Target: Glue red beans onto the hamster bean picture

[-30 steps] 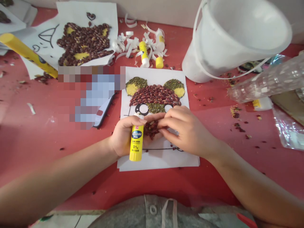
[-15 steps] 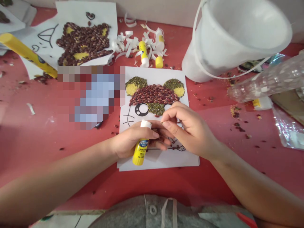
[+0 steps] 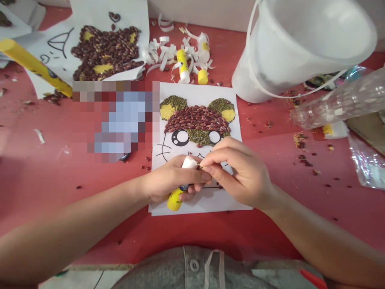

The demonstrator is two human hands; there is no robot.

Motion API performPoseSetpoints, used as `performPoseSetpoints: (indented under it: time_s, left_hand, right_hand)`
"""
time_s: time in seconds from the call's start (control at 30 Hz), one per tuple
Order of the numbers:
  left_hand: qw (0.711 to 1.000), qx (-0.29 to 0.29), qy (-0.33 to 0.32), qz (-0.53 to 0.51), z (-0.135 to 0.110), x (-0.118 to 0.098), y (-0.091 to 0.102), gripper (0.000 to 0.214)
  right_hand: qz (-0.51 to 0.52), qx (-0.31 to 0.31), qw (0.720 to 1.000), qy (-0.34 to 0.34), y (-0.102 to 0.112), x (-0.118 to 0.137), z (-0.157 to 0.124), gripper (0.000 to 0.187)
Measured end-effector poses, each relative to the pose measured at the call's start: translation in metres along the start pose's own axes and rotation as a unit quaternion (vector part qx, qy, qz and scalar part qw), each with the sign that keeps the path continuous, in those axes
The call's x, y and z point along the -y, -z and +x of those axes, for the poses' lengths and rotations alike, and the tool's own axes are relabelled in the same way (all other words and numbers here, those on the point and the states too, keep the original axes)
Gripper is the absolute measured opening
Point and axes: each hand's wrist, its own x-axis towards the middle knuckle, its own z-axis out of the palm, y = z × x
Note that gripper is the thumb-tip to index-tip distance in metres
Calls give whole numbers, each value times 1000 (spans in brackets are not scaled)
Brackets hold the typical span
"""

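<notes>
My left hand (image 3: 174, 178) is closed round a yellow glue stick (image 3: 175, 200) that leans right, its white glue end (image 3: 190, 162) facing up. At that end my right hand (image 3: 240, 170) pinches a tiny dark bean (image 3: 199, 165) between thumb and forefinger, almost wholly hidden by the fingertips. Both hands are over a white sheet (image 3: 156, 208) with a cartoon animal face. Red-brown beans (image 3: 197, 120) cover its forehead, and green beans (image 3: 202, 137) lie between the eyes. The ears hold green beans and yellow grains (image 3: 167, 111). My hands hide the lower face.
A white bucket (image 3: 249, 76) stands at the back right, beside a clear plastic bottle (image 3: 339, 100). More glue sticks (image 3: 183, 66) lie among paper strips (image 3: 164, 54) at the back. Another bean picture (image 3: 105, 52) is at the back left. Loose beans dot the red table (image 3: 120, 224).
My left fingers have curled in round the glue stick, which has tilted further right. My right hand has moved slightly left and down, bringing its pinch to the glue end.
</notes>
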Motion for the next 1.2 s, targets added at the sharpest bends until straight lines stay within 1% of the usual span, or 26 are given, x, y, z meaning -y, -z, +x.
performPoseSetpoints:
  time_s: [0.1, 0.2, 0.33, 0.43, 0.77, 1.0, 1.2]
  left_hand:
    - [1000, 0, -9, -9, 1, 2, -1, 16]
    - [1000, 13, -18, -5, 1, 5, 0, 14]
    - [999, 14, -27, 13, 1, 6, 1, 15]
    - [999, 4, -27, 34, 1, 5, 0, 18]
    - [997, 10, -17, 71, 1, 5, 0, 22]
    - [996, 13, -20, 84, 2, 5, 1, 21]
    - [989, 25, -27, 140, 1, 5, 2, 22]
  right_hand:
    - [-34, -6, 999, 23, -2, -1, -2, 12]
    - [-68, -10, 997, 44, -4, -1, -3, 12]
    - [-89, -17, 994, 53, -4, 0, -3, 12]
    - [-88, -19, 995, 50, -4, 1, -3, 12]
    - [-79, -1, 997, 23, -3, 4, -3, 13]
    - [-83, 10, 996, 14, -3, 7, -2, 16]
    - [-79, 25, 997, 0, 0, 7, 0, 15]
